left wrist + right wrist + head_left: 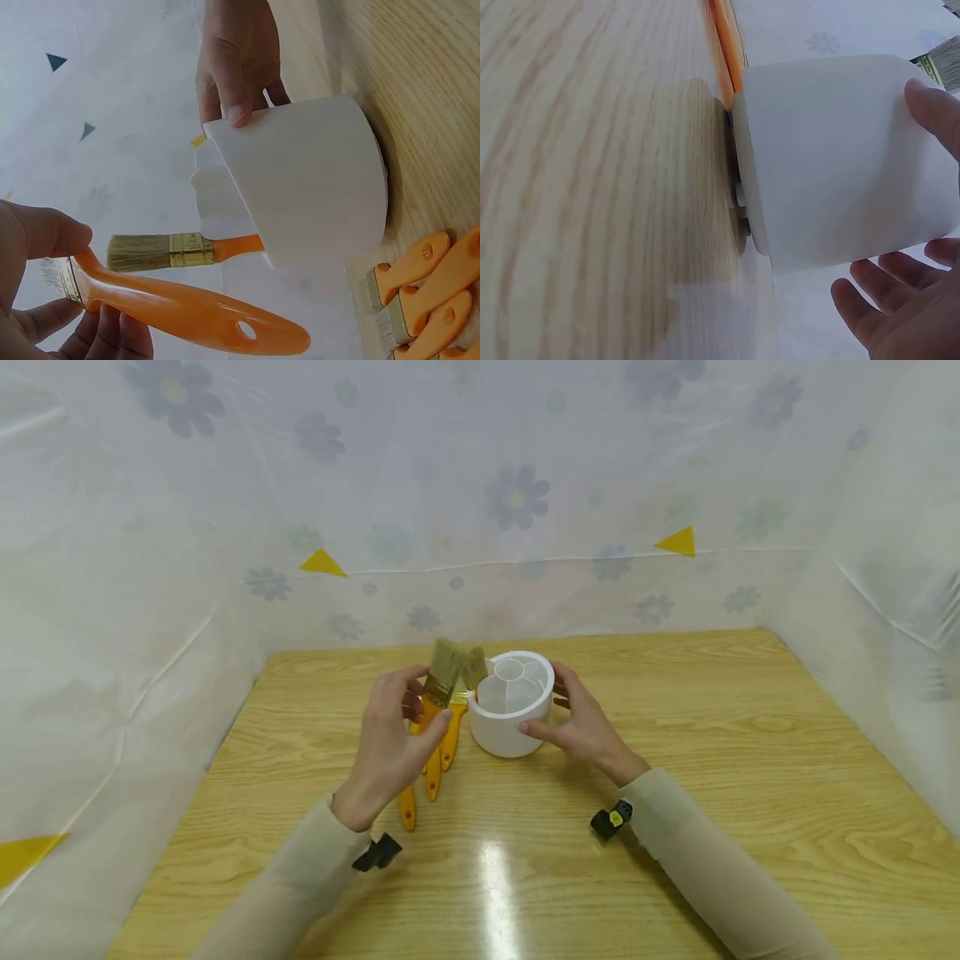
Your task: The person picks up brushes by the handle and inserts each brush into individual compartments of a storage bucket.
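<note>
In the head view my left hand [384, 722] pinches a paintbrush [446, 667] just left of the white round organizer. The left wrist view shows my thumb and fingers near the metal band, with the orange handle [195, 315] pointing away. Inside the organizer [506, 737], divided into compartments around a central ring, stands another paintbrush [142, 252], bristles up. My right hand [588, 722] holds the organizer from the right, thumb on its near wall, fingers round the far side. Several more orange-handled paintbrushes [412, 266] lie on the table below my left hand.
The wood-grain table [675, 827] stretches out around the organizer. A pale flowered sheet [517, 552] hangs behind it and along both sides, with yellow triangles [678, 542] on it. Each sleeve carries a small black wrist camera [611, 820].
</note>
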A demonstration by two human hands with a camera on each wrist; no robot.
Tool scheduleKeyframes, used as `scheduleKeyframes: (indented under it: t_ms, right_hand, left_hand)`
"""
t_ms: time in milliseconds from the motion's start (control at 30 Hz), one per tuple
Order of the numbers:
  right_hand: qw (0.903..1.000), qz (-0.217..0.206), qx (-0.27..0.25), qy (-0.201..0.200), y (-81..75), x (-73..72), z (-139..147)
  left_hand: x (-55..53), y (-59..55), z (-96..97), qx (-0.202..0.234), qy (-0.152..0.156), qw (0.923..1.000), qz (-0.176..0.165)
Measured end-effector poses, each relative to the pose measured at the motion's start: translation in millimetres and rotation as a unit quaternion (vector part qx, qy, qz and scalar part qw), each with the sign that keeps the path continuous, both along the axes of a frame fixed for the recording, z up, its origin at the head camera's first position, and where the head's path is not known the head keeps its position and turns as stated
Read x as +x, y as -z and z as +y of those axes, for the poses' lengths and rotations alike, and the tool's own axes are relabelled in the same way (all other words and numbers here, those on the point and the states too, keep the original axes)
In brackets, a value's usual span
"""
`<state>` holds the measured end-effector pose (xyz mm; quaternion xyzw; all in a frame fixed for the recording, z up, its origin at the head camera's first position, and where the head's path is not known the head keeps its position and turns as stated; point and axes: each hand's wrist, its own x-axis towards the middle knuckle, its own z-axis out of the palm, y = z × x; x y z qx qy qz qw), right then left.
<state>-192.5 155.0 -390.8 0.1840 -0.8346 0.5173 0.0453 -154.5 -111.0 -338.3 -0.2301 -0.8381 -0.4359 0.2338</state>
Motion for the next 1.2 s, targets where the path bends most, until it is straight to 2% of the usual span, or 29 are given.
scheduleKeyframes:
  t_ms: [133, 300, 400, 633, 867, 1200]
  right_hand:
    - [1.0, 0.001, 0.004, -0.001, -11.0, 6.7, -3]
    - [1.0, 0.005, 0.004, -0.001, -11.7, 7.6, -3]
    - [1.0, 0.006, -0.002, 0.0, -7.0, 4.8, -2]
    - [0.9997, 0.021, 0.005, 0.014, 26.3, -16.1, 7]
    - [0.9995, 0.03, 0.006, 0.006, 27.7, -17.0, 8]
    - [0.9997, 0.021, 0.01, 0.009, 25.8, -16.4, 8]
  left_hand:
    - [-1.0, -0.9, 4.3, 0.004, 0.006, 0.9999, 0.008]
    - [-3.3, -1.6, 10.9, 0.011, 0.014, 0.9997, 0.015]
    - [-4.5, -1.6, 15.3, 0.015, 0.022, 0.9995, 0.019]
    - [-6.2, -1.7, 26.7, 0.02, 0.031, 0.9992, 0.018]
    - [-8.2, 0.6, 35.5, 0.033, 0.045, 0.9983, 0.018]
    - [-10.5, 1.2, 43.6, 0.036, 0.061, 0.9974, 0.014]
